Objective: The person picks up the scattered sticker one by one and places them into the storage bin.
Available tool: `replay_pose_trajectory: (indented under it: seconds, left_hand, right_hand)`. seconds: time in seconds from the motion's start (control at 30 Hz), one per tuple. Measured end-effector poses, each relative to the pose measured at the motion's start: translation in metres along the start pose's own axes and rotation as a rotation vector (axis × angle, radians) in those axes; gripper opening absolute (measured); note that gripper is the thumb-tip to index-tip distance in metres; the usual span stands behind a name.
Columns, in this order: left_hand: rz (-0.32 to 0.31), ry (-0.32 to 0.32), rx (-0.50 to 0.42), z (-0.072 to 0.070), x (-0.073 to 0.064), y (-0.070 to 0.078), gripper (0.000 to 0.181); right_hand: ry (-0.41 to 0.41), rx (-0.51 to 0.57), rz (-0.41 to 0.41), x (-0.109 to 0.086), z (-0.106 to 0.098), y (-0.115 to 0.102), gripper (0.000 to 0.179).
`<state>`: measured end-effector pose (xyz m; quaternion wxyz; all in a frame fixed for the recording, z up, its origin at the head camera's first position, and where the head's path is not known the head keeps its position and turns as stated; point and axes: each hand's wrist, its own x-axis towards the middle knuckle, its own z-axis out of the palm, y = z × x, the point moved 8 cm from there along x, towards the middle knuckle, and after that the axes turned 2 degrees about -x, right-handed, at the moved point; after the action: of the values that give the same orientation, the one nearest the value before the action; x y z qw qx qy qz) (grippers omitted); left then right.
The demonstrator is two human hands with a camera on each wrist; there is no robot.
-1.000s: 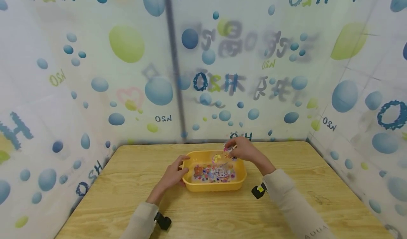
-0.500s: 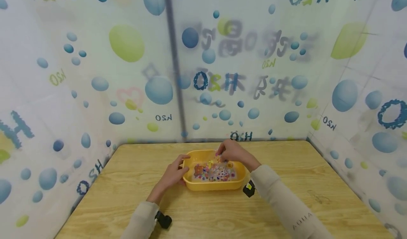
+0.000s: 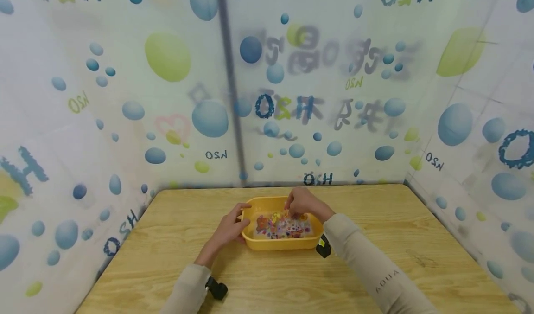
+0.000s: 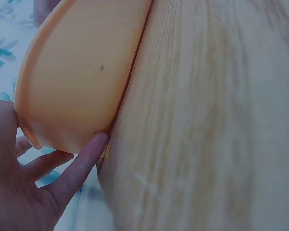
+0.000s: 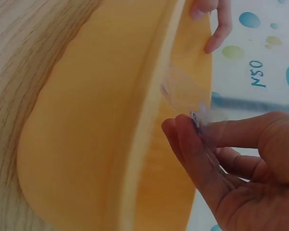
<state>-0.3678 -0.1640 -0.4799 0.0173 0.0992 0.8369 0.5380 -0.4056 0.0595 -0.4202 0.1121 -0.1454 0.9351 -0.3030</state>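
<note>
A yellow plastic basin (image 3: 283, 245) holds a spread of small colourful sticker-like pieces (image 3: 283, 226), among them a brown bear shape. My left hand (image 3: 228, 227) grips the basin's left end, thumb over the rim; in the left wrist view its fingers (image 4: 82, 159) reach along the outer wall. Over the basin's right half, my right hand (image 3: 304, 201) points downward. The right wrist view has it pinching a clear plastic sheet (image 5: 183, 89) between thumb and fingertips. Part of the sheet is hidden behind the fingers.
The basin stands on a wood-grain table (image 3: 267, 281), with its far edge close to a curtain (image 3: 267, 156) printed with bubbles and letters. Similar curtains enclose both sides. A small black wrist camera (image 3: 323, 246) is by the right cuff, another (image 3: 217, 288) by the left.
My right hand has moved left and down from above the basin's far right rim to inside it, with the clear sheet. My left hand has stayed at the basin's left end.
</note>
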Motion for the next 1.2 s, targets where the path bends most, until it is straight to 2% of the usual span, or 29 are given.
replay_pose_trajectory:
  seconds: [0.13, 0.23, 0.4, 0.63, 0.93, 1.07, 1.2]
  left_hand:
    - [0.002, 0.005, -0.006, 0.0, 0.0, -0.001, 0.044]
    - [0.005, 0.005, -0.008, 0.0, 0.0, -0.002, 0.044]
    - [0.006, 0.001, -0.014, 0.0, 0.001, -0.002, 0.044]
    - [0.008, 0.003, -0.011, 0.0, 0.0, -0.001, 0.044]
    - [0.005, 0.003, -0.004, 0.0, -0.001, -0.002, 0.044]
    - [0.007, 0.0, -0.017, 0.001, -0.001, -0.001, 0.045]
    - [0.018, 0.001, -0.025, 0.0, -0.001, -0.001, 0.045]
  right_hand:
    - [-0.022, -0.054, 0.049, 0.003, 0.005, 0.005, 0.007]
    - [-0.051, -0.07, 0.076, 0.002, 0.006, 0.007, 0.016]
    - [-0.101, -0.107, 0.082, -0.001, 0.01, 0.01, 0.018]
    - [-0.085, -0.181, 0.081, 0.0, 0.014, 0.017, 0.02]
    - [-0.114, -0.253, 0.119, 0.008, 0.024, 0.027, 0.021]
    - [-0.131, -0.254, 0.124, 0.01, 0.027, 0.031, 0.025]
    - [-0.157, -0.227, 0.151, 0.012, 0.027, 0.032, 0.02]
